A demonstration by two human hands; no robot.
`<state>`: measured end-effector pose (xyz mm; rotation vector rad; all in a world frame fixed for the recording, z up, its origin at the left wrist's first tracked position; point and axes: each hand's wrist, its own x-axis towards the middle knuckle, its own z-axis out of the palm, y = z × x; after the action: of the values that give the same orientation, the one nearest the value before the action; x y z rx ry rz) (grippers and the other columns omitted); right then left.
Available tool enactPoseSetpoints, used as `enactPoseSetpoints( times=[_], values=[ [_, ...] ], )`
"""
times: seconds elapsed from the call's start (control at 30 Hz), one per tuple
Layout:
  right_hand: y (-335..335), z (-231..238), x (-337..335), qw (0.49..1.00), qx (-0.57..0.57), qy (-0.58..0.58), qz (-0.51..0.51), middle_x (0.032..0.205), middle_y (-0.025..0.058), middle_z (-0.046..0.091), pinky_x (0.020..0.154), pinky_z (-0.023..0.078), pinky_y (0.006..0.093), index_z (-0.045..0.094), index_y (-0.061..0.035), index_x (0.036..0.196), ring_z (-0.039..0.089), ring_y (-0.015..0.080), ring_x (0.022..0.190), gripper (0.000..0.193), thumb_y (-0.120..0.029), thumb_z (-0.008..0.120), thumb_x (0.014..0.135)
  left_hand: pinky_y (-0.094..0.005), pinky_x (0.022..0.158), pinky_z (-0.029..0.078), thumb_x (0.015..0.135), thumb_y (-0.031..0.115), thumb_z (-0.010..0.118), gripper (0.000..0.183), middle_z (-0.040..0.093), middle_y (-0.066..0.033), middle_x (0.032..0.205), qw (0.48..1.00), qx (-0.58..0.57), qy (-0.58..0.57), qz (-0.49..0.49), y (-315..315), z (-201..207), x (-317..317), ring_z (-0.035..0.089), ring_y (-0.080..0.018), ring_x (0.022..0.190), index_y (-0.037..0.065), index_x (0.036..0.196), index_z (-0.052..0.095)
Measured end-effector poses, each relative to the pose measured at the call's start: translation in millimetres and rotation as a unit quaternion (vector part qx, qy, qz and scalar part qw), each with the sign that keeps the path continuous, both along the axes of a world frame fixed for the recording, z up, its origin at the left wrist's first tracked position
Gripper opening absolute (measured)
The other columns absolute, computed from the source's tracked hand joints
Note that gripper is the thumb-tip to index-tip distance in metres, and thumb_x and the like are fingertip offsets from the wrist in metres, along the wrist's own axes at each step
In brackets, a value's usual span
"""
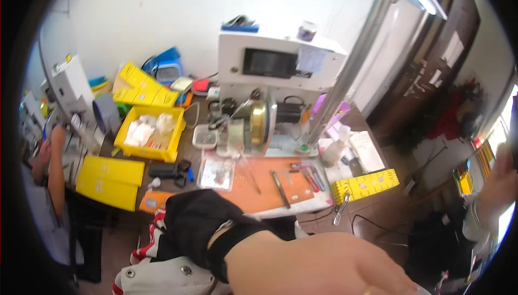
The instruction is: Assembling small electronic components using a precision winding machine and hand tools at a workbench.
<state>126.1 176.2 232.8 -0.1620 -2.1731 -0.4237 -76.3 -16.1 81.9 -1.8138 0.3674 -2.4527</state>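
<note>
My left forearm, its black sleeve (194, 214) pushed up, crosses the lower foreground toward the right. My left hand (377, 268) is large and smeared at the bottom edge; its fingers run out of the picture. It stays in front of the workbench, apart from the things on it. What appears to be my right hand (496, 190) is raised at the right rim, with a pale band (474, 222) at the wrist. Its fingertips are cut off and blurred. Closest on the bench are an orange mat (264, 198), a dark pen-like tool (280, 190) and a clear tray (216, 175) of small parts.
A white machine (229, 57) with a brass-coloured wheel (258, 122) stands at the back. A yellow bin (172, 146) holds white bags. Yellow panels (110, 179) lie left, a yellow strip (367, 185) right. A metal post (353, 60) rises right. Another person's arm (55, 171) shows at far left.
</note>
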Motion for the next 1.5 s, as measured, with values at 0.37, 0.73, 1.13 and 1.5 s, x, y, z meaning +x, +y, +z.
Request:
enactPoseSetpoints(
  times=[0.37,0.73,1.13,1.5],
  values=[
    [32,37,-166,0.869,-0.338,0.176,0.316,0.098,0.0017,0.06,0.047,0.027,0.0195,0.061,-0.0016,0.115,0.037,0.003,0.055,0.025,-0.022,0.05,0.105,-0.0456,0.083,0.06,0.095,-0.003,0.057,0.022,0.068,-0.0348,0.098,0.963,-0.033,0.185,-0.192,-6,52,-48,0.071,-0.0423,0.091,-0.024,0.097,0.064],
    [107,56,-289,0.863,-0.416,0.202,0.204,0.078,-0.0006,0.056,0.06,0.038,0.0251,0.066,0.0026,0.104,0.045,0.0072,0.066,0.026,-0.022,0.06,0.098,-0.0476,0.081,0.06,0.094,0.002,0.06,0.024,0.068,-0.0354,0.094,0.945,-0.036,0.232,-0.229,-7,70,-87,0.072,-0.0422,0.088,-0.021,0.094,0.067],
    [136,91,-332,0.841,-0.457,0.177,0.231,0.093,-0.0014,0.053,0.07,0.04,0.0272,0.067,-0.0051,0.111,0.042,0.0113,0.088,0.025,-0.026,0.058,0.1,-0.0429,0.081,0.061,0.092,-0.005,0.057,0.021,0.068,-0.0367,0.096,0.96,-0.029,0.212,-0.181,18,72,-100,0.072,-0.0426,0.088,-0.024,0.094,0.064],
    [154,89,-336,0.854,-0.432,0.177,0.228,0.088,-0.0075,0.054,0.068,0.037,0.0252,0.073,-0.0113,0.111,0.041,0.009,0.083,0.024,-0.028,0.068,0.094,-0.0381,0.075,0.061,0.095,0.004,0.055,0.027,0.069,-0.0336,0.094,0.984,-0.023,0.128,-0.122,22,59,-101,0.073,-0.0383,0.085,-0.02,0.094,0.067]
  ],
)
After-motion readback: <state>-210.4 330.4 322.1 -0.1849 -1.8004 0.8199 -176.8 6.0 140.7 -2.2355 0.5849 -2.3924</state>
